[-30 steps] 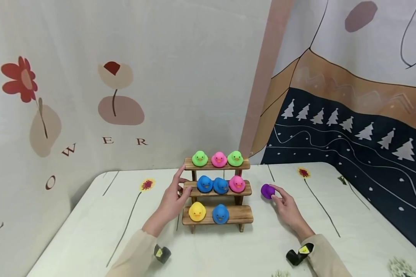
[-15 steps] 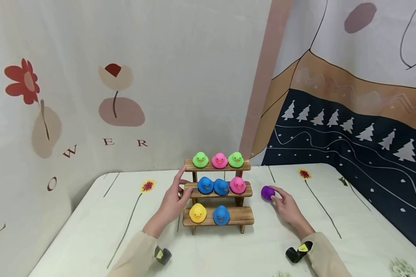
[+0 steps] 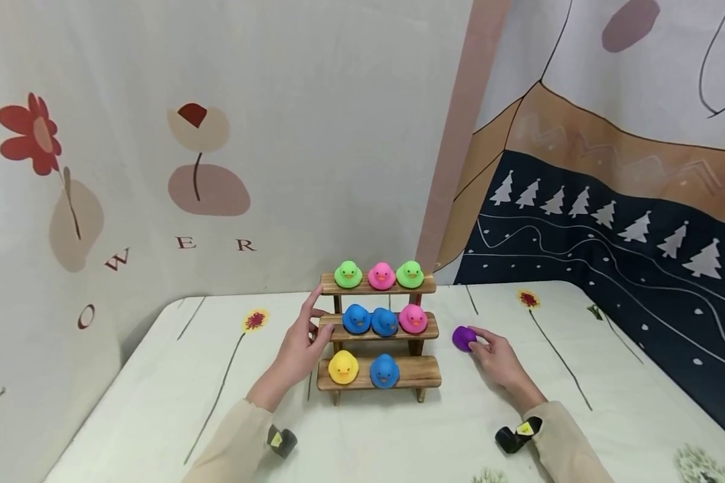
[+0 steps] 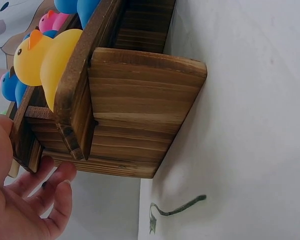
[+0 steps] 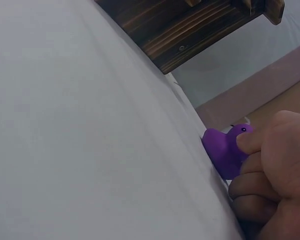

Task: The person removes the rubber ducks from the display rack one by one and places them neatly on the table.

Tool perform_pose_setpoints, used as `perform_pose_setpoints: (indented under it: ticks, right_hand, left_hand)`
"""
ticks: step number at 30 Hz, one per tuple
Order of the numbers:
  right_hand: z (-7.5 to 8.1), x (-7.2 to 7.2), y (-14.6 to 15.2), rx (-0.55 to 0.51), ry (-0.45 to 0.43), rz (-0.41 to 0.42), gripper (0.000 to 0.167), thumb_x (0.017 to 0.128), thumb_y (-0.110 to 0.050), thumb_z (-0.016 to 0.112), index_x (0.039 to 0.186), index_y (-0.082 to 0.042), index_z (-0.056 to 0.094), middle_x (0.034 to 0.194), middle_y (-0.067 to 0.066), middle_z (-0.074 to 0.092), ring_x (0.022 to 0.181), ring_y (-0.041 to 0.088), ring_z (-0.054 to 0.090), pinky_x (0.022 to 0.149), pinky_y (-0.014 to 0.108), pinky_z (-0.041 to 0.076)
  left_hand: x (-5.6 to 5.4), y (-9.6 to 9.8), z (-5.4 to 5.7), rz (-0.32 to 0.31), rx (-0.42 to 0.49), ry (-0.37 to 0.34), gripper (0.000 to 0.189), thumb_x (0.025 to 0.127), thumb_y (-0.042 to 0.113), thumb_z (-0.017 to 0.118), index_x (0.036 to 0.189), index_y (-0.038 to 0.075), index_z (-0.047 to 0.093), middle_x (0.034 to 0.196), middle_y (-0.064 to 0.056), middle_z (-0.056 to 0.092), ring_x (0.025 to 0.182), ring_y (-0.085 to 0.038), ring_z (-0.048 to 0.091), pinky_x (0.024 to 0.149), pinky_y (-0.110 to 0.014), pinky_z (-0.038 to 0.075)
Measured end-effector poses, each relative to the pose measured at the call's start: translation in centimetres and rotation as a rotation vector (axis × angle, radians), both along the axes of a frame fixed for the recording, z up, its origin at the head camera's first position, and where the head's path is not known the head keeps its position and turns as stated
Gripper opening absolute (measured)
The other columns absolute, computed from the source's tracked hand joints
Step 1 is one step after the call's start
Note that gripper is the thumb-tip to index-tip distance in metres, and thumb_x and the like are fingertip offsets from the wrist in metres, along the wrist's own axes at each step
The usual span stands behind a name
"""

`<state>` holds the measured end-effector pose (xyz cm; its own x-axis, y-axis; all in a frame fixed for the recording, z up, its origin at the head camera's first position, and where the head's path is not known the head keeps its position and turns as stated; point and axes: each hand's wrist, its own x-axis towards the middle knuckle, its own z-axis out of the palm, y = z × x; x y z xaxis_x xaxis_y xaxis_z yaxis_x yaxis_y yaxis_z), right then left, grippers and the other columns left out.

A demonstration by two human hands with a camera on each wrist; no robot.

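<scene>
A three-tier wooden display stand [image 3: 417, 371] holds rubber ducks. My left hand [image 3: 298, 347] grips its left side, thumb on the middle tier's end and index finger up at the top tier. The other left fingers curl behind the tier in the left wrist view. To the right of the stand, my right hand [image 3: 500, 360] pinches a purple rubber duck [image 5: 223, 149] low at the tablecloth. A yellow duck [image 3: 343, 367] and a blue duck [image 3: 384, 371] sit on the bottom tier, with bare wood to their right.
Two blue ducks and a pink duck [image 3: 413, 319] fill the middle tier. On top, a pink duck [image 3: 381, 276] sits between two green ones. The flower-print cloth [image 3: 229, 376] covers the table, and printed curtains [image 3: 338, 134] hang behind.
The purple duck has shifted slightly left and toward me in the right hand, and has turned a little. The left hand and the stand stay in place.
</scene>
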<state>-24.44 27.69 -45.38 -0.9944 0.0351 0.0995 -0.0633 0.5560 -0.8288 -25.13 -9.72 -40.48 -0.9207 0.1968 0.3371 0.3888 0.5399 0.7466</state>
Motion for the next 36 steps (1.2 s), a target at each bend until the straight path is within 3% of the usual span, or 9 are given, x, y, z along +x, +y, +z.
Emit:
perform_pose_setpoints:
  ticks: [8,15,20,24,28,36]
  right_hand:
    - [-0.8,0.3,-0.1,-0.053,0.026,-0.015,0.049,0.096,-0.012,0.056,0.142,-0.002,0.042,0.053,-0.005,0.038,0.044,0.004,0.033,0.047,0.021,0.029]
    - [-0.3,0.8,-1.0,-0.142,0.132,-0.029,0.038,0.095,-0.016,0.06,0.13,-0.002,0.053,0.052,-0.007,0.035,0.045,0.003,0.031,0.046,0.021,0.028]
    - [0.2,1.3,-2.3,-0.244,0.259,-0.045,0.027,0.093,-0.012,0.062,0.117,0.001,0.06,0.052,-0.009,0.031,0.045,0.001,0.028,0.043,0.022,0.025]
    - [0.6,1.8,-3.7,-0.3,0.417,0.04,0.016,0.09,0.001,0.062,0.104,0.007,0.06,0.053,-0.006,0.03,0.047,-0.002,0.028,0.042,0.027,0.025]
    - [1.1,2.4,-5.4,-0.279,0.54,0.162,0.013,0.086,0.011,0.062,0.098,0.009,0.059,0.053,0.001,0.028,0.048,-0.002,0.027,0.043,0.028,0.026]
    - [1.7,3.7,-7.3,-0.284,0.514,0.259,0.013,0.088,0.011,0.059,0.1,0.006,0.06,0.052,0.006,0.024,0.045,0.003,0.023,0.038,0.022,0.022]
  left_hand:
    - [0.1,-0.2,-0.1,0.007,-0.011,0.016,0.073,0.097,0.015,0.056,0.154,0.029,0.012,0.123,-0.015,0.053,0.075,-0.016,0.049,0.065,-0.025,0.046]
    - [-0.2,-0.1,0.0,0.007,-0.009,0.015,0.073,0.098,0.016,0.055,0.154,0.03,0.011,0.124,-0.014,0.053,0.075,-0.016,0.049,0.065,-0.025,0.046]
    - [-0.3,-0.1,0.1,0.005,-0.025,0.043,0.072,0.098,0.016,0.055,0.154,0.028,0.012,0.123,-0.014,0.053,0.075,-0.016,0.049,0.065,-0.025,0.046]
    - [-0.3,0.0,0.0,-0.004,-0.023,0.049,0.071,0.098,0.016,0.054,0.154,0.027,0.012,0.123,-0.014,0.054,0.074,-0.016,0.048,0.065,-0.025,0.045]
    - [-0.2,0.0,-0.1,-0.001,-0.014,0.043,0.071,0.098,0.016,0.054,0.154,0.027,0.013,0.123,-0.014,0.054,0.073,-0.016,0.048,0.064,-0.025,0.045]
    - [-0.1,0.1,-0.2,0.003,-0.022,0.048,0.071,0.097,0.016,0.055,0.154,0.027,0.013,0.122,-0.014,0.054,0.074,-0.016,0.048,0.064,-0.026,0.045]
